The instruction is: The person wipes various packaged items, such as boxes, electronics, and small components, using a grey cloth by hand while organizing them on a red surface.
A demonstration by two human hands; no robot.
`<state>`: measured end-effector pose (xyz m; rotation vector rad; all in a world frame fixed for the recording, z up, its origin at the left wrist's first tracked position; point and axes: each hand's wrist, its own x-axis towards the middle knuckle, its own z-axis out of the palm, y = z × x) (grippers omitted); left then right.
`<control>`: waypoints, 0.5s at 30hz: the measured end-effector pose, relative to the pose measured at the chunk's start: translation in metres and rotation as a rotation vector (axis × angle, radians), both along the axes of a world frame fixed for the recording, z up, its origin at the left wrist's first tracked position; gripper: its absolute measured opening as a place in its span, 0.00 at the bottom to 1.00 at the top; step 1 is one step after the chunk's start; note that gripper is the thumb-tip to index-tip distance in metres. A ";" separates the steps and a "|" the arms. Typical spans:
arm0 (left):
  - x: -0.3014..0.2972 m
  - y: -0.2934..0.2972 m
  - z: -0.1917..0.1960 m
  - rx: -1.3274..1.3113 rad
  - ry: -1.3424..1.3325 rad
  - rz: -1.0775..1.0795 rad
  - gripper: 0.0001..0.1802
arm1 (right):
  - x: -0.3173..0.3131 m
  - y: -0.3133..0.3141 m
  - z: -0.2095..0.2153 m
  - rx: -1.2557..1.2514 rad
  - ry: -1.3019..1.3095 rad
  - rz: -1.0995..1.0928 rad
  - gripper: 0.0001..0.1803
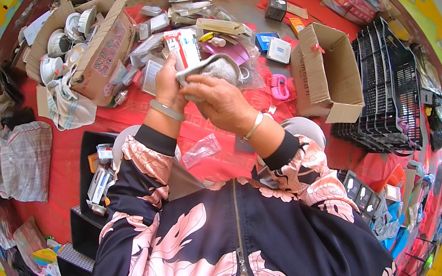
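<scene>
In front of me my left hand [168,84] is closed around the lower end of a white box with a red panel [183,46], held upright. My right hand [220,102] is closed on a grey cloth [221,69], bunched up and touching the box's lower right side. Both hands are close together, and some fingertips are hidden by the cloth. Beyond them lies a pile of small packages in clear plastic bags [186,8]. A purple plastic piece [235,52] shows just behind the cloth, and a pink plastic item [280,87] lies to the right.
At left stands a carton of round white fixtures [108,54], a striped cloth [69,105] hanging over its edge. An open cardboard box [351,83] and a black plastic crate [385,89] stand at right. A black bin [89,175] holds small packages. Red cloth [64,159] covers the floor.
</scene>
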<state>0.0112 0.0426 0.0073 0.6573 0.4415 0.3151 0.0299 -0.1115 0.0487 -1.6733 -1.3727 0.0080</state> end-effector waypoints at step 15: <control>0.001 -0.019 0.001 -0.341 -0.495 -0.461 0.23 | 0.056 0.025 -0.009 0.028 -0.046 -0.317 0.21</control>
